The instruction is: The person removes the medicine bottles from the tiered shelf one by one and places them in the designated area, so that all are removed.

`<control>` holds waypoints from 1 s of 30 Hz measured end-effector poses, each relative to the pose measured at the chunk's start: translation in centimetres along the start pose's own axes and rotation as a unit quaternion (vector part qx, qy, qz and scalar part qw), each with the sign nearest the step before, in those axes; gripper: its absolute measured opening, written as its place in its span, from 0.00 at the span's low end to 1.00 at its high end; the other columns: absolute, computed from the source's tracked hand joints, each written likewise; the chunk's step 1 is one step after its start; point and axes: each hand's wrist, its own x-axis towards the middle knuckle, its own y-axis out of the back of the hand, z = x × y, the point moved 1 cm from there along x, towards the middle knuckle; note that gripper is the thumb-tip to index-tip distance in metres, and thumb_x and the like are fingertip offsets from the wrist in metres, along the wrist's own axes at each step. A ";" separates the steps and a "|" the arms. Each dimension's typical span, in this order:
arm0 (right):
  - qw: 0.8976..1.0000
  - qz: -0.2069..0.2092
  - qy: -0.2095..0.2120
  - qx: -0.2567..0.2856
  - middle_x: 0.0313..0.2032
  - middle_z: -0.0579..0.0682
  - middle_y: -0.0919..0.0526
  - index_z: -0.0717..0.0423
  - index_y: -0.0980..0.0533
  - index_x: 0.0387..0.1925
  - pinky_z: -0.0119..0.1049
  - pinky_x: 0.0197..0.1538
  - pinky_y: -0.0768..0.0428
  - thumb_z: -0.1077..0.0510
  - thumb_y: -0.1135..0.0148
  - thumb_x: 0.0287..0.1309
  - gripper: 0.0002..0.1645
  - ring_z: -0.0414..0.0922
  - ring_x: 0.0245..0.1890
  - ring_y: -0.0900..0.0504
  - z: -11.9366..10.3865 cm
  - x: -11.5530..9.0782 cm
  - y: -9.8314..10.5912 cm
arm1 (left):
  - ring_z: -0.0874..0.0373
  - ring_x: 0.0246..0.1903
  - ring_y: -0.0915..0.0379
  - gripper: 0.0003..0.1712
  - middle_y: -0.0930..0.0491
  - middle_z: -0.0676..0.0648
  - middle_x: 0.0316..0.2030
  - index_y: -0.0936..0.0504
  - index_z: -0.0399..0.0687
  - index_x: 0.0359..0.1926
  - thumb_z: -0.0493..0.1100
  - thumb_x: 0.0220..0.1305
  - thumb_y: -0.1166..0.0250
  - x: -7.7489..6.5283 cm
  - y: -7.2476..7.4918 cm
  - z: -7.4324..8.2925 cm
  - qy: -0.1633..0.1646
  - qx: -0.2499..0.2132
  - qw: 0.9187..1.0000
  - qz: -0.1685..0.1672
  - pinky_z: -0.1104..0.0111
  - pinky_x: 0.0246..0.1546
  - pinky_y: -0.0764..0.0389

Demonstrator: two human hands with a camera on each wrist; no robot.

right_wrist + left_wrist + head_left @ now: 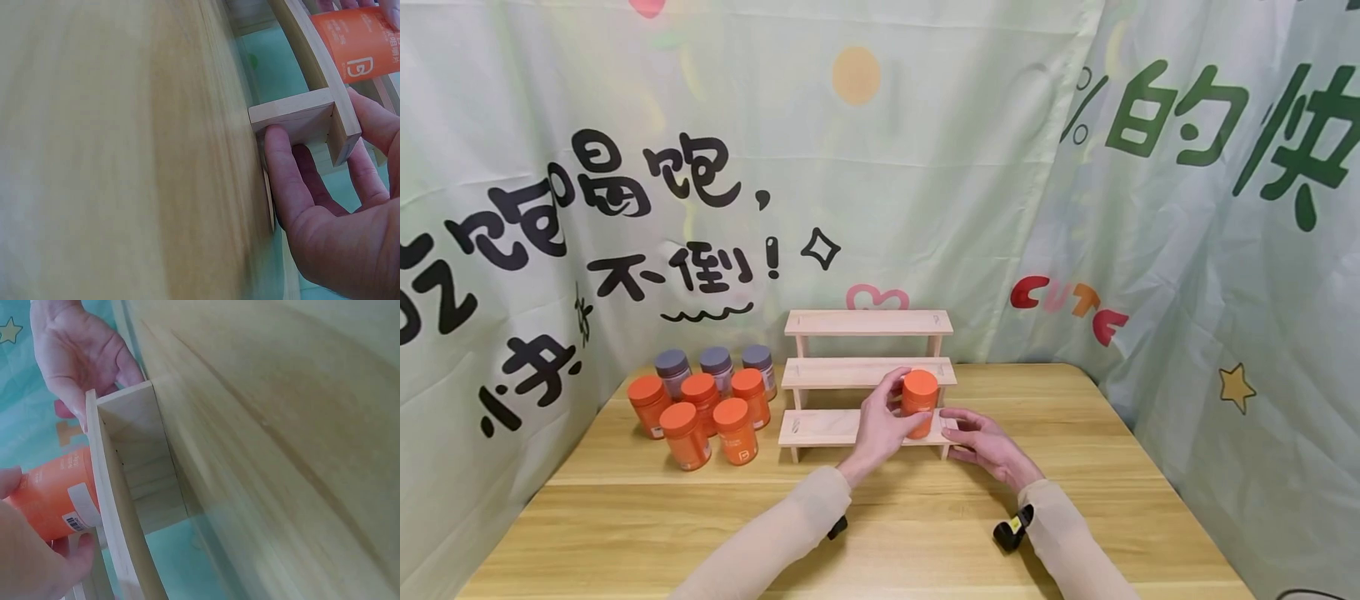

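Note:
An orange jar [920,389] with an orange lid stands upright at the right end of the lowest step of a pale wooden three-tier display shelf [823,427]. My left hand [880,423] holds it from the left, fingers and thumb around its side; its base appears to meet the board. A barcode label [76,521] shows on the jar in the left wrist view. At the same step's right end, my right hand [988,446] grips the shelf's corner, with one fingertip [277,134] against the leg and another finger above the board.
Several orange jars [688,435] stand grouped on the wooden table [880,533] left of the shelf. Behind them are three purple-capped jars [717,364]. A printed fabric curtain [925,167] hangs behind the table and along its sides.

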 end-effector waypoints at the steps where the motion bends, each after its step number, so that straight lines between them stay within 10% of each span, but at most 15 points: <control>1: 1.000 0.001 0.000 -0.001 0.66 0.62 0.35 0.60 0.34 0.67 0.43 0.53 0.17 0.57 0.35 0.63 0.34 0.44 0.47 0.18 0.0 0.0 0.0 | 0.46 0.55 0.24 0.42 0.23 0.42 0.56 0.29 0.51 0.65 0.32 0.48 0.23 0.0 0.1 0.0 0.002 -0.003 1.000 0.003 0.52 0.56 0.21; 30: 1.000 -0.002 0.003 -0.001 0.59 0.57 0.29 0.60 0.33 0.66 0.40 0.50 0.16 0.59 0.35 0.62 0.32 0.43 0.46 0.19 -0.3 -0.1 -0.3 | 0.45 0.48 0.22 0.41 0.21 0.43 0.50 0.26 0.55 0.62 0.36 0.46 0.21 -1.2 7.1 1.5 -0.024 -0.014 0.999 0.031 0.51 0.51 0.20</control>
